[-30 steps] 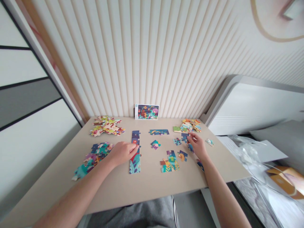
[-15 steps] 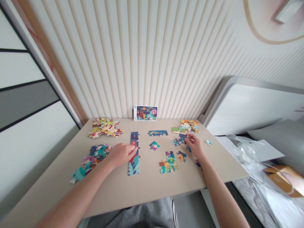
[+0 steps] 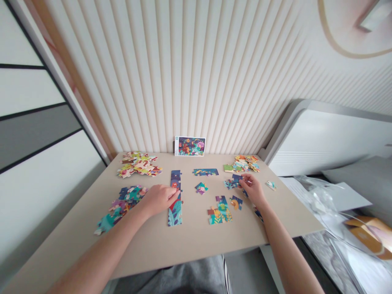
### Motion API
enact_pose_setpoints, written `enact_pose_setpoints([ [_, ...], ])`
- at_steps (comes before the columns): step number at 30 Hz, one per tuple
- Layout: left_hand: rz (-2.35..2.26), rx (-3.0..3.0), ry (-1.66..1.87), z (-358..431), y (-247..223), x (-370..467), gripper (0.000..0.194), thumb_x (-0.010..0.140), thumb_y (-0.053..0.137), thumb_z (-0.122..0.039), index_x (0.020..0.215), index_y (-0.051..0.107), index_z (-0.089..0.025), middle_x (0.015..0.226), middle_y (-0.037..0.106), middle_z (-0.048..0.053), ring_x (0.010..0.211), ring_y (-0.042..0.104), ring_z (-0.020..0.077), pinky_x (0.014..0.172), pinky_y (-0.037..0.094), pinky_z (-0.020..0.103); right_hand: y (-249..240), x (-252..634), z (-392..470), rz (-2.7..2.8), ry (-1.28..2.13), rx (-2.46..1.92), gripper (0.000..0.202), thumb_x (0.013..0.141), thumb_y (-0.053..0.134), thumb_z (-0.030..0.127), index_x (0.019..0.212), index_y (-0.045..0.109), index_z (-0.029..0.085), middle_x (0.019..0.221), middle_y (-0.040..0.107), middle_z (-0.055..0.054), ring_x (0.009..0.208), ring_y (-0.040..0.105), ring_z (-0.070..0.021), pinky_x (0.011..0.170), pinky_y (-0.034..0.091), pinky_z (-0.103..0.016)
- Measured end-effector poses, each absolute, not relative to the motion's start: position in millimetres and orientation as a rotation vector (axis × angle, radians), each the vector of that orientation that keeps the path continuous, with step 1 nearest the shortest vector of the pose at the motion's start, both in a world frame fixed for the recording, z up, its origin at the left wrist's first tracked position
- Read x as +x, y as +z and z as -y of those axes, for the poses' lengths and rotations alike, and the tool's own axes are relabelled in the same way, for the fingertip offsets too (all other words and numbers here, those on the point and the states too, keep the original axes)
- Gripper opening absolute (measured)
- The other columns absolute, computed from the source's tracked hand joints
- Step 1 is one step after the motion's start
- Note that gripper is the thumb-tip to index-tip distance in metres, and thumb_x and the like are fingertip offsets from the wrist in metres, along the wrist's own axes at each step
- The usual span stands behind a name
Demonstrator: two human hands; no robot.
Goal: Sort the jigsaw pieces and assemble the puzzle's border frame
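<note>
My left hand (image 3: 159, 199) is closed, its bent fingertips pressed on the middle of a tall joined puzzle strip (image 3: 175, 212). My right hand (image 3: 252, 188) pinches the edge of a dark blue puzzle piece (image 3: 236, 179), which touches or overlaps a lighter blue leafy piece (image 3: 228, 184). Below it lie a puzzle piece with an orange curl (image 3: 235, 202) and a joined block with yellow plants (image 3: 221, 214). A short joined strip (image 3: 206, 172) lies farther back, and a single purple and teal piece (image 3: 201, 188) sits between my hands. Other dark pieces are partly hidden by my right hand and forearm.
A picture card (image 3: 190, 146) stands against the ribbed wall. Puzzle piles lie at the back left (image 3: 139, 164), the left (image 3: 118, 208) and the back right (image 3: 245, 163). One loose piece (image 3: 271, 185) is near the right edge of the table (image 3: 196, 245). A bed with plastic wrapping (image 3: 321, 200) adjoins.
The whole view has shifted slightly, so everything sits a little farther right. Both hands stay practically where they were on the puzzle pieces.
</note>
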State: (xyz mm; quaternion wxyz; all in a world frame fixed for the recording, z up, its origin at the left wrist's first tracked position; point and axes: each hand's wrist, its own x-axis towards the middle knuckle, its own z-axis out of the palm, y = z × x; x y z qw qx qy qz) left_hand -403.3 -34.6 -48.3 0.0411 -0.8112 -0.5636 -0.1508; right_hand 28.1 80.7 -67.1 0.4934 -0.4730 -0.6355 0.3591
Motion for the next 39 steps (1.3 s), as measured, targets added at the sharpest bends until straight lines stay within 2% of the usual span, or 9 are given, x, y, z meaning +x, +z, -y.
enact_pose_setpoints([
  [6, 1.734, -2.485, -0.453, 35, -48, -403, 0.053, 0.106, 0.039, -0.045, 0.067, 0.067, -0.023, 0.067, 0.071, 0.006, 0.062, 0.064, 0.0198, 0.060, 0.031, 0.030, -64, 26, -78, 1.542, 0.878, -1.127, 0.053, 0.080, 0.078, 0.059, 0.116, 0.062, 0.024, 0.085, 0.060, 0.002, 0.074, 0.072, -0.0197, 0.067, 0.056, -0.030],
  [22, 1.752, -2.495, -0.496, 35, -45, -402, 0.051, 0.105, 0.040, -0.043, 0.066, 0.065, -0.023, 0.066, 0.070, 0.006, 0.061, 0.064, 0.0194, 0.060, 0.031, 0.030, -60, 17, -76, 1.535, 0.965, -1.045, 0.049, 0.082, 0.079, 0.053, 0.118, 0.061, 0.025, 0.089, 0.060, 0.003, 0.075, 0.072, -0.0178, 0.072, 0.058, -0.032],
  [28, 1.753, -2.481, -0.523, 34, -46, -402, 0.048, 0.107, 0.038, -0.041, 0.070, 0.063, -0.023, 0.068, 0.069, 0.004, 0.066, 0.064, 0.0194, 0.062, 0.034, 0.030, -35, -51, -75, 1.669, 1.037, -1.012, 0.042, 0.084, 0.076, 0.049, 0.114, 0.060, 0.024, 0.087, 0.061, 0.003, 0.074, 0.073, -0.0184, 0.072, 0.060, -0.034],
  [31, 1.765, -2.455, -0.545, 34, -45, -402, 0.044, 0.107, 0.038, -0.040, 0.074, 0.063, -0.023, 0.071, 0.069, 0.004, 0.070, 0.065, 0.0202, 0.065, 0.038, 0.030, -30, -103, -83, 1.835, 1.040, -1.045, 0.034, 0.087, 0.072, 0.039, 0.114, 0.060, 0.023, 0.086, 0.065, 0.002, 0.076, 0.074, -0.0182, 0.070, 0.059, -0.030],
  [34, 1.778, -2.418, -0.570, 34, -42, -405, 0.042, 0.107, 0.038, -0.038, 0.077, 0.063, -0.024, 0.076, 0.069, 0.005, 0.077, 0.066, 0.0211, 0.069, 0.042, 0.031, -34, -149, -99, 1.898, 1.075, -1.063, 0.029, 0.083, 0.076, 0.029, 0.108, 0.062, 0.022, 0.081, 0.067, 0.003, 0.068, 0.073, -0.0156, 0.065, 0.058, -0.026],
  [39, 1.758, -2.393, -0.612, 31, -40, -410, 0.030, 0.105, 0.044, -0.034, 0.091, 0.068, -0.022, 0.097, 0.069, 0.008, 0.097, 0.065, 0.0233, 0.088, 0.049, 0.035, -50, -196, -122, 1.925, 1.133, -1.087, 0.025, 0.083, 0.075, 0.024, 0.105, 0.064, 0.022, 0.075, 0.067, 0.004, 0.065, 0.073, -0.0160, 0.061, 0.060, -0.026],
])
